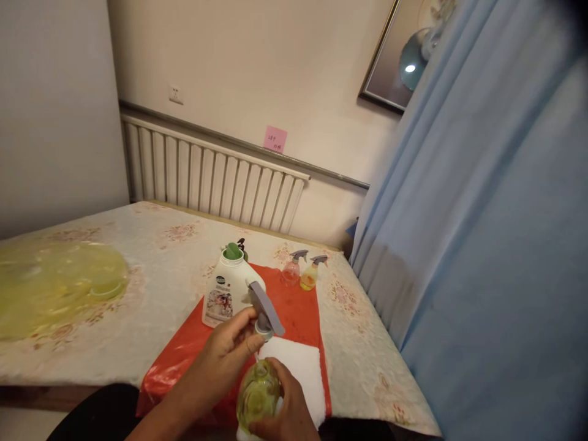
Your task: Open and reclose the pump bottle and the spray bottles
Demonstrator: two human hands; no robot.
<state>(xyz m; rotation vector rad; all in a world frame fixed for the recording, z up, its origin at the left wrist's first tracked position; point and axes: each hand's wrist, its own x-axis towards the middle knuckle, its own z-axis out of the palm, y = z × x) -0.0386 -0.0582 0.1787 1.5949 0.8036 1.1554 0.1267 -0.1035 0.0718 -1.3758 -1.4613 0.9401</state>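
Observation:
My left hand (pixel 227 352) pinches the grey trigger sprayer head (pixel 265 311) just above the neck of a small clear bottle of yellow liquid (pixel 258 395). My right hand (pixel 287 410) is wrapped round that bottle from below, holding it over a folded white cloth (pixel 298 364). The cloth lies on a red plastic sheet (pixel 298 312) spread on the table. Behind my hands stands a white detergent jug (pixel 226 291) with a green cap.
Two small spray bottles, one pinkish (pixel 291 269) and one yellow (pixel 311 274), stand at the red sheet's far edge. A yellow translucent bag (pixel 55 288) lies on the floral tablecloth (pixel 156 269) at left. A radiator (pixel 211 177) lines the wall; a blue curtain (pixel 482 245) hangs at right.

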